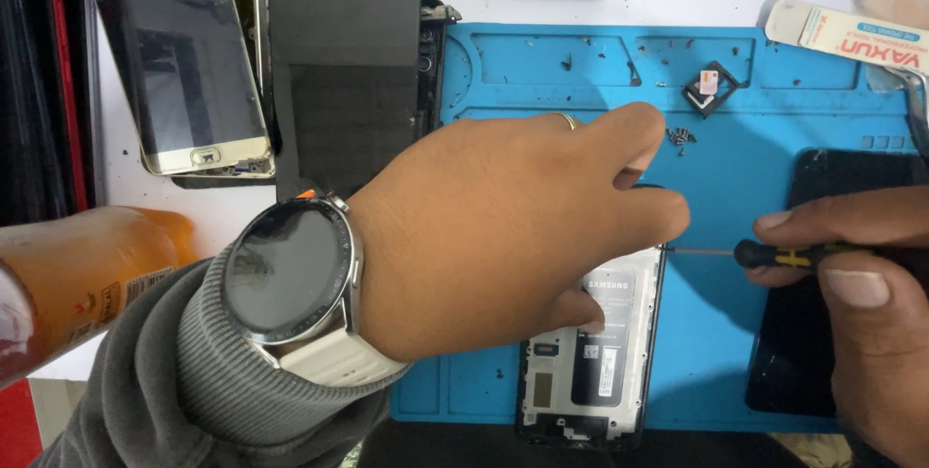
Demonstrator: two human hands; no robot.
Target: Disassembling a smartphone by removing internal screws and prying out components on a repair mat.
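Note:
My left hand (513, 226), with a ring and a round wristwatch on a white strap, rests on an opened phone (590, 352) lying back-up on the blue mat (716, 149), pressing its upper part. My right hand (861, 284) grips a small black and yellow screwdriver (784, 255). Its thin shaft points left and its tip sits at the phone's upper right edge, beside my left fingers. A small heap of tiny screws (681, 137) lies on the mat just above my left fingers.
A black phone panel (808, 362) lies under my right hand. A small card tray (710, 89) sits on the mat. At the left lie a cracked phone (184, 61), a dark panel (344, 61) and an orange bottle (87, 274). A white tube (852, 37) is top right.

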